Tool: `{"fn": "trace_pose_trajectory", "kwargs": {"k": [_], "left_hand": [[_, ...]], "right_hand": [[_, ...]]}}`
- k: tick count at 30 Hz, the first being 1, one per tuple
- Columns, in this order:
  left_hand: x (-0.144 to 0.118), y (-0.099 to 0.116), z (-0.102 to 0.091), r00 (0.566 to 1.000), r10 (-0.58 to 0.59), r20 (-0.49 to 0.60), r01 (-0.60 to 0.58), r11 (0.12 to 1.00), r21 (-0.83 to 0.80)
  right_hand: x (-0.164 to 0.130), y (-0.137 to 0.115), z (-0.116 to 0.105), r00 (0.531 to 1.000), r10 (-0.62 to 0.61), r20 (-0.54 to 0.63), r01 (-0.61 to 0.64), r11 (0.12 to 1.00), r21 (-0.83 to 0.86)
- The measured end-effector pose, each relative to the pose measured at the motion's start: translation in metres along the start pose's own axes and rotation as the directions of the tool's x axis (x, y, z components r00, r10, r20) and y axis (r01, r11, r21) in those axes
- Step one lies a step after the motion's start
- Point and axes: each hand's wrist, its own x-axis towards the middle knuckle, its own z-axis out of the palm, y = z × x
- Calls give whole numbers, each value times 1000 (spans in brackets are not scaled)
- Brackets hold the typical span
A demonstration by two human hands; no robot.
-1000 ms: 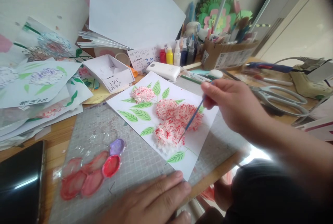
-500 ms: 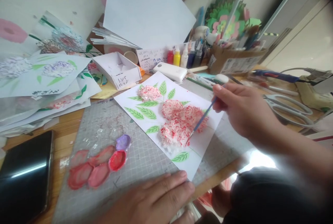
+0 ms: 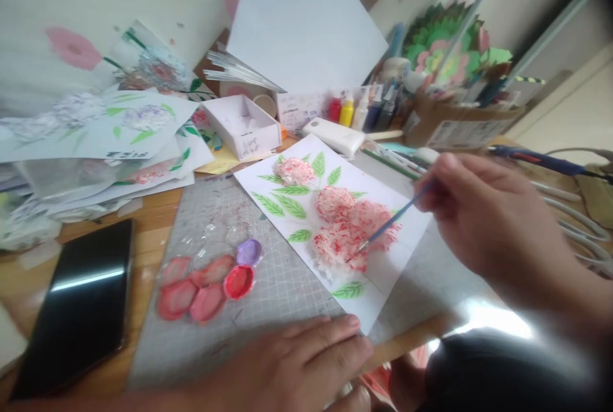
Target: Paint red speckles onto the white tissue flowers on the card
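Note:
Pinched in my right hand (image 3: 460, 207) is a thin blue paintbrush (image 3: 401, 213). Its tip touches the lower raised flower (image 3: 338, 247), white with red-tinted ruffles. Several such flowers and green painted leaves (image 3: 291, 206) cover a white sheet of paper (image 3: 407, 252), which lies turned at an angle on a grey cutting mat (image 3: 282, 297). Flat at the sheet's near corner rests my left hand (image 3: 306, 361), fingers stretched out, holding nothing. Left of the paper is a palette of small paint wells (image 3: 208, 302) with red, pink and purple paint.
A black phone (image 3: 81, 303) lies on the left of the wooden table. Behind the paper stand a white box (image 3: 242, 128), a white power bank (image 3: 335, 135) and small paint bottles (image 3: 345, 110). Finished flower pictures (image 3: 143, 119) are piled at the left; scissors (image 3: 582, 227) lie at the right.
The view has shifted, so things appear further right. My right hand has moved the brush tip slightly inward on the lower flower. My left hand stays flat at the paper's corner.

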Motion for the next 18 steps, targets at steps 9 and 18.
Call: {"fn": "trace_pose_trajectory", "kwargs": {"k": [9,18], "left_hand": [[-1,9,35,972,10,-235,12,995,94],[4,11,51,972,42,-232,-27,997,70]], "right_hand": [[-43,-6,47,939,-270,215,278,960,-7],[-57,-27,83,741,-459,490,621,745,-242]]}}
